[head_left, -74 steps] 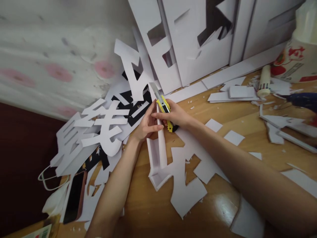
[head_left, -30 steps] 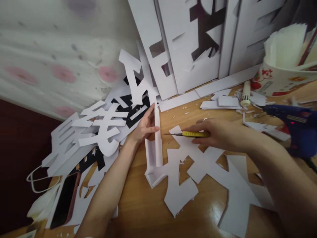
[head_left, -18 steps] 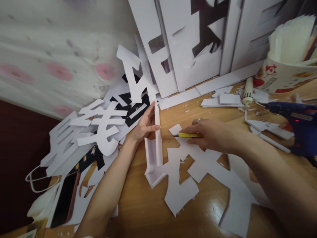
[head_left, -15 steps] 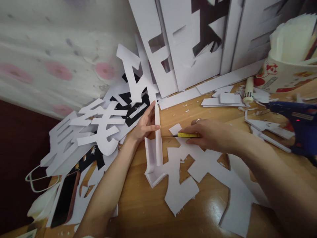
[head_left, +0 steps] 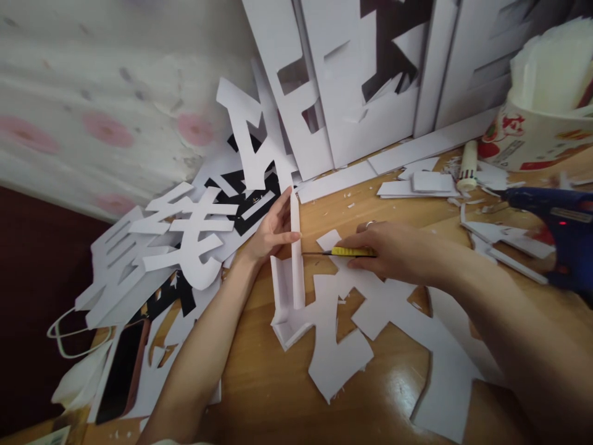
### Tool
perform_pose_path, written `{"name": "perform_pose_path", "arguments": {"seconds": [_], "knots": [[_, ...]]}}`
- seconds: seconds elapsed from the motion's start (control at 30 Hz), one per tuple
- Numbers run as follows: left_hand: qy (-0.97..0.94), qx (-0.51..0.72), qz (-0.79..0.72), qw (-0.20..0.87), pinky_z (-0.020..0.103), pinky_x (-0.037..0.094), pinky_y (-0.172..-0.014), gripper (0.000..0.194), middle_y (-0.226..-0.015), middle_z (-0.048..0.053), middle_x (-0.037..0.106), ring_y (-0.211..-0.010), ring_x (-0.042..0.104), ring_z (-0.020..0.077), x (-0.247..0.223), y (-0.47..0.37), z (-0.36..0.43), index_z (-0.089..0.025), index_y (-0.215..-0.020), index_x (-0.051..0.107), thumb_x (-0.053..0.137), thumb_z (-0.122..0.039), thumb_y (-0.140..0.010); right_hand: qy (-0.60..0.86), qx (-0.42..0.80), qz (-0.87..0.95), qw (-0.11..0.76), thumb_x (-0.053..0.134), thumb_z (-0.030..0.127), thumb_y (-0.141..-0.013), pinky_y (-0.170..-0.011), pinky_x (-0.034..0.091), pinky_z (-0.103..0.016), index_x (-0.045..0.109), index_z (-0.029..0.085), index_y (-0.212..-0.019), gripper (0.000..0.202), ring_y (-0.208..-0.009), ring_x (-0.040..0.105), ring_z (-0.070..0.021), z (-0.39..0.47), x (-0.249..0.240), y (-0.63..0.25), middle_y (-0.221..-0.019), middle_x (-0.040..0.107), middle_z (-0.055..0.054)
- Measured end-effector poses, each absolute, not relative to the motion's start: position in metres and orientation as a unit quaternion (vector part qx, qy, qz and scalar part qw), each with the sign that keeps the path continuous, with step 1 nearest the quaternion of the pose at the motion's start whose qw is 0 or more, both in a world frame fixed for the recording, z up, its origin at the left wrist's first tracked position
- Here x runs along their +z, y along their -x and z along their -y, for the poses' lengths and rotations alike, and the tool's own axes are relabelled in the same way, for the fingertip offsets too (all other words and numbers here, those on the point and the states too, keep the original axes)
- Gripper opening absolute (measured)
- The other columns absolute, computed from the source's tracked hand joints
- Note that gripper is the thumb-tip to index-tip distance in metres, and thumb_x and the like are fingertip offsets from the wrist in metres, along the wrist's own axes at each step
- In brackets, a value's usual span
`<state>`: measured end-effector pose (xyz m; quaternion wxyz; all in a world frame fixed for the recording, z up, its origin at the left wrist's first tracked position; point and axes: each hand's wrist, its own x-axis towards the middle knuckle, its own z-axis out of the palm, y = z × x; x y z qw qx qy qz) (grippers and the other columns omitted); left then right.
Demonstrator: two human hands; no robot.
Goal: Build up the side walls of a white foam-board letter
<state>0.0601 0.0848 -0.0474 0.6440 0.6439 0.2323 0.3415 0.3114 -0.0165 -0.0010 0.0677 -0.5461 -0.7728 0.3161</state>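
We can read no word, brand or number for certain. On the paper bucket [head_left: 523, 145] we see a red printed figure [head_left: 512, 125] and, below it, dark lettering [head_left: 507, 152] too small to make out. Nearer us than the bucket, the glue gun [head_left: 546, 204] bears a pale label [head_left: 578, 215], illegible to us. Well left of the bucket, a white cut-out [head_left: 197, 238] resembles a written character we cannot identify.

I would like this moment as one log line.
left hand: holds strip | right hand: holds cutter, blade pointing at strip | glue gun: at picture's right edge
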Motion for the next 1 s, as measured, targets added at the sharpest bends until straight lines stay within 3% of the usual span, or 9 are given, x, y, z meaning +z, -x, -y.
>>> {"name": "perform_pose_path", "arguments": {"seconds": [0.4,0.6,0.73,1.0], "knots": [[-0.644,0.343,-0.229,0.644,0.055,0.019,-0.126,0.090,-0.163,0.003,0.039,-0.154,0.025,0.0335,-0.0468,-0.0610,-0.0829,-0.036,-0.150,0.042,0.086,-0.032,-0.072,0.532,0.302,0.788,0.069,0.054,0.035,-0.091,-0.072,0.038,-0.035,0.073,0.027,-0.119,0.034,-0.076,0.060,-0.0215,0.0158,-0.0003,-0.3101,-0.085,0.066,-0.005],[-0.653,0.345,-0.233,0.632,0.057,0.019,-0.126,0.093,-0.164,0.005,0.035,-0.154,0.023,0.0357,-0.0489,-0.0599,-0.0833,-0.035,-0.153,0.039,0.086,-0.039,-0.072,0.537,0.310,0.782,0.061,0.054,0.034,-0.093,-0.073,0.039,-0.036,0.073,0.027,-0.116,0.031,-0.076,0.061,-0.0223,0.0151,0.0019,-0.3092,-0.086,0.065,-0.005],[-0.653,0.349,-0.233,0.631,0.056,0.018,-0.126,0.093,-0.164,0.005,0.035,-0.155,0.022,0.0349,-0.0486,-0.0595,-0.0840,-0.035,-0.151,0.041,0.086,-0.039,-0.071,0.539,0.314,0.780,0.051,0.055,0.037,-0.092,-0.075,0.040,-0.038,0.071,0.026,-0.122,0.036,-0.080,0.062,-0.0243,0.0138,0.0006,-0.3106,-0.088,0.066,-0.007],[-0.652,0.342,-0.229,0.637,0.057,0.022,-0.125,0.087,-0.160,0.003,0.043,-0.152,0.029,0.0346,-0.0479,-0.0599,-0.0836,-0.038,-0.149,0.045,0.086,-0.037,-0.072,0.531,0.309,0.787,0.065,0.052,0.034,-0.093,-0.072,0.040,-0.037,0.073,0.026,-0.118,0.034,-0.080,0.062,-0.0236,0.0150,0.0011,-0.3101,-0.089,0.068,-0.007]]}}
